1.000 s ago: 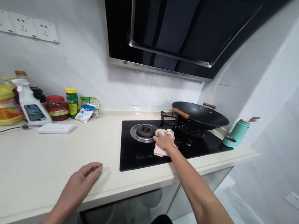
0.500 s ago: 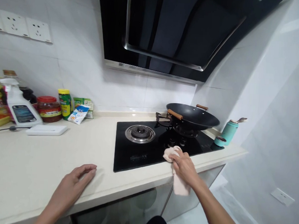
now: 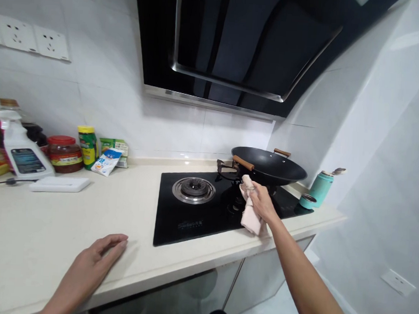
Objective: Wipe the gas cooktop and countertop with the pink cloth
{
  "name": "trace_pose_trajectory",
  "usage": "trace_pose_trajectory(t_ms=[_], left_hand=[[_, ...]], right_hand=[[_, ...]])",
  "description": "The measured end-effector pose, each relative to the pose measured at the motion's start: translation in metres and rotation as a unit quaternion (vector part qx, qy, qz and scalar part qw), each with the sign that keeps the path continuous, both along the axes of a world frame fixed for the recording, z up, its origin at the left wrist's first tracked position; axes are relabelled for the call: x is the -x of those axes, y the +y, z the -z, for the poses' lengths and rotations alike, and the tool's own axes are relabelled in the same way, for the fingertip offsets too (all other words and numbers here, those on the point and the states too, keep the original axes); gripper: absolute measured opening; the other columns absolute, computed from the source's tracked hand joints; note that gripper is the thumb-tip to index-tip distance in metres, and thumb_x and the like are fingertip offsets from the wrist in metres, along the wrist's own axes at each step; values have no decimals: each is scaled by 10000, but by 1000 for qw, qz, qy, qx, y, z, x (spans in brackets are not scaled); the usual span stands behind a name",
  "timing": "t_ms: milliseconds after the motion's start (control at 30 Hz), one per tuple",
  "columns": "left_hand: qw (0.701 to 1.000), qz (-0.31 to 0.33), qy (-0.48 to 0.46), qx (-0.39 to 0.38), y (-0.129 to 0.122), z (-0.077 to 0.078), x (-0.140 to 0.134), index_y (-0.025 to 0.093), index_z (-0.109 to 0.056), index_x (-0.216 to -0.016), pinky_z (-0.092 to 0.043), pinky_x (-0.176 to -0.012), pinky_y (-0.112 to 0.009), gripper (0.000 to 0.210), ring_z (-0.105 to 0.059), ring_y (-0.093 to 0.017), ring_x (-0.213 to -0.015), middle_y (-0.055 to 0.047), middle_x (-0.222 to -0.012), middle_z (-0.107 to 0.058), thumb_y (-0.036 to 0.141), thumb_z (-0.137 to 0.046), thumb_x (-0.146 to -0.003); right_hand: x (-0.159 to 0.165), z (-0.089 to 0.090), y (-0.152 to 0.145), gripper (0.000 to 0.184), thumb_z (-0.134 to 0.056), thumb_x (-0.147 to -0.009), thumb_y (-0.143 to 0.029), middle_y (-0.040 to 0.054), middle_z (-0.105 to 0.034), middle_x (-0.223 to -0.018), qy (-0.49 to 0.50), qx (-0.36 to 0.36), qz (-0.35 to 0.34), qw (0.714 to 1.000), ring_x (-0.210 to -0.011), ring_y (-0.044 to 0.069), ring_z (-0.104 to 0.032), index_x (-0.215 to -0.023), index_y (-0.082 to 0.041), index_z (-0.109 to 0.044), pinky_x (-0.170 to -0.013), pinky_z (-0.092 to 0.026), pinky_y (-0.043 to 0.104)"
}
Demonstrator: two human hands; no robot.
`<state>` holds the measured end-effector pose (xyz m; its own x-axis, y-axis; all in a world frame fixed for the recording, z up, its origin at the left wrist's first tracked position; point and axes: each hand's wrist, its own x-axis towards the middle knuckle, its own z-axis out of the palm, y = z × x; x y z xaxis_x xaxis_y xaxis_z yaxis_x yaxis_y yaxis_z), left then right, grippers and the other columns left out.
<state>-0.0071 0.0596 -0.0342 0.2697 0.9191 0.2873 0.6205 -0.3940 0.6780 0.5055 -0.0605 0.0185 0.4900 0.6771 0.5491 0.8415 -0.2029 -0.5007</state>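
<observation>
A pale pink cloth (image 3: 251,220) is bunched in my right hand (image 3: 262,201), its loose end hanging down over the front of the black glass gas stove (image 3: 170,216). The hand is over the stove's knob area, just in front of the black wok (image 3: 276,167) with wooden handles. On the left of the stove is the bare burner (image 3: 194,188) with its steel ring. My left hand (image 3: 91,263) rests on the cream countertop (image 3: 121,208) left of the stove, holding nothing, fingers extended with the thumb a little apart.
Along the wall at left stand a white spray bottle (image 3: 25,150), a red-lidded jar (image 3: 64,154), a yellow-capped container (image 3: 87,147) and seasoning packets (image 3: 107,161). A white flat device (image 3: 60,184) lies in front. A turquoise bottle (image 3: 321,188) stands right of the stove. The black range hood (image 3: 223,44) hangs above.
My right hand has moved the cloth away from me, from the stove's front edge towards the wok. My left hand stays on the countertop. The view has shifted slightly.
</observation>
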Motion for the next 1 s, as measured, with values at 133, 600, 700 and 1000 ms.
trace_pose_trajectory(t_ms=[133, 600, 700, 1000], left_hand=[[1000, -12, 5, 21, -3, -4, -1, 275, -778, -985, -593, -864, -358, 546, -726, -309, -1032, -58, -1098, -786, 730, -538, -803], [1000, 5, 24, 13, 4, 9, 2, 286, -777, -1025, -572, -950, -386, 518, -690, -308, -1111, -50, -1168, -762, 711, -578, -806], [999, 15, 31, -3, 3, 9, 2, 283, -777, -1031, -574, -942, -376, 511, -690, -297, -1108, -49, -1164, -762, 699, -572, -816], [1000, 23, 12, -13, 0, 6, 0, 259, -779, -1028, -585, -912, -370, 503, -704, -290, -1078, -69, -1141, -771, 674, -571, -833]], right_hand=[[-5, 11, 40, 500, -360, -944, -220, 114, -635, -1296, -14, 73, -18, 997, -1149, 214, -607, -1392, -190, -580, -1037, -425, 335], [35, 59, -34, 627, -426, -972, -505, 191, -599, -1333, -88, 124, 5, 988, -1258, 315, -557, -1472, -127, -424, -1119, -358, 506], [58, 67, -50, 579, -483, -940, -434, 213, -571, -1345, -123, 77, -19, 989, -1239, 348, -544, -1428, -122, -469, -1025, -446, 493], [124, 27, -5, 525, -530, -888, -235, 76, -609, -1333, -17, 42, -267, 963, -1189, 244, -575, -1411, -262, -501, -1048, -456, 408]])
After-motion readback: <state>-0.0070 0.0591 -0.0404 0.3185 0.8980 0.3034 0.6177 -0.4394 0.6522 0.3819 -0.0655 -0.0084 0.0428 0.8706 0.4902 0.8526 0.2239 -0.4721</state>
